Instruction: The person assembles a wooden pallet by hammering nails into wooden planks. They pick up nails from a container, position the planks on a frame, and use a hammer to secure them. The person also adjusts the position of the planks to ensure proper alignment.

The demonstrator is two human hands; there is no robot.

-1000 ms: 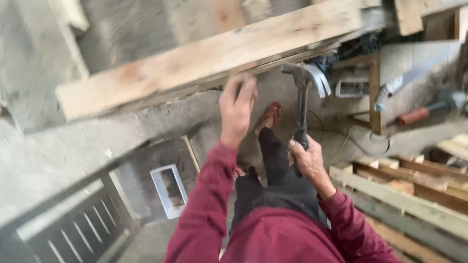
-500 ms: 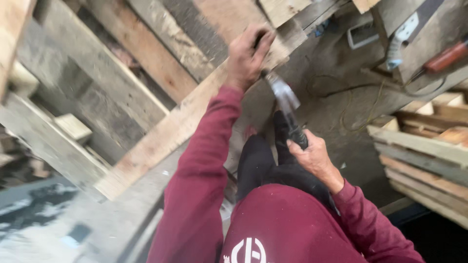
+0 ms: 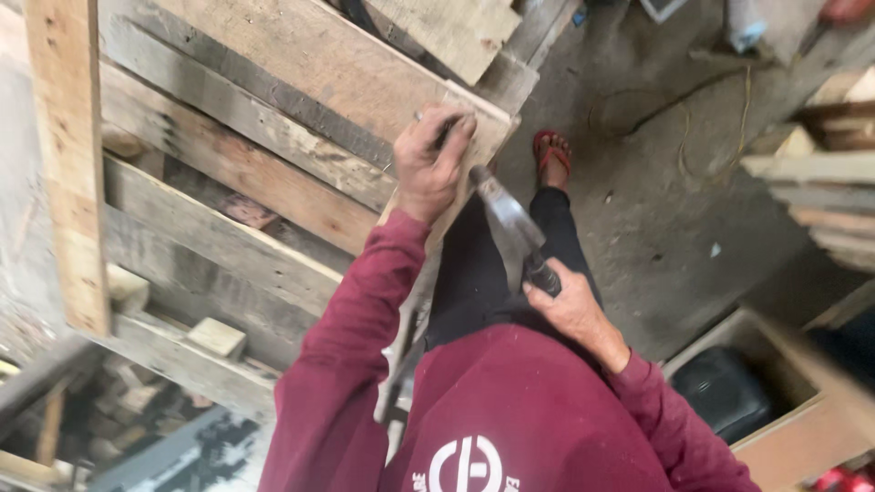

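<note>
Since half a second ago the hammer (image 3: 510, 228) has swung in closer to the board edge, and the left hand (image 3: 430, 164) has settled its pinch on the plank. That left hand is closed together at the fingertips, seemingly around a small nail (image 3: 417, 117) held against the edge of the pale plank (image 3: 337, 64); the nail itself is too small to be sure of. The right hand (image 3: 570, 310) is clamped on the dark grip of the hammer, whose blurred metal head sits just below and right of the left hand. To do this well, I judge the pinching fingers should stay low and clear of the head, with a light first tap. Beyond the left hand lies a stack of weathered pallet boards (image 3: 228, 182); right of the hammer hand is a grey concrete floor (image 3: 674, 182), a red sandal (image 3: 552, 153) and more stacked timber (image 3: 820, 191).
</note>
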